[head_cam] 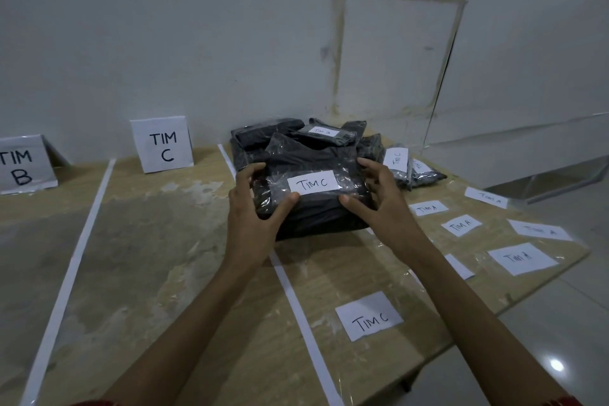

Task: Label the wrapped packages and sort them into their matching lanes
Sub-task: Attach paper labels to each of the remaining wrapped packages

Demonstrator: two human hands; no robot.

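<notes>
A black wrapped package (313, 211) with a white "TIM C" label (313, 182) on top sits at the front of a pile of black packages (296, 137). My left hand (255, 204) grips its left side, thumb on the top near the label. My right hand (379, 198) grips its right side, thumb by the label's lower right corner. The package lies over the white tape line (296, 300) bordering the lane headed by the standing "TIM C" sign (163, 145).
A "TIM B" sign (23, 165) stands at far left, beyond another tape line (71, 270). Loose paper labels lie on the right: one "TIM C" (369, 320) near me and several "TIM A" (520, 257). More labelled packages (400, 163) lie behind. The table edge (527, 297) drops off at right.
</notes>
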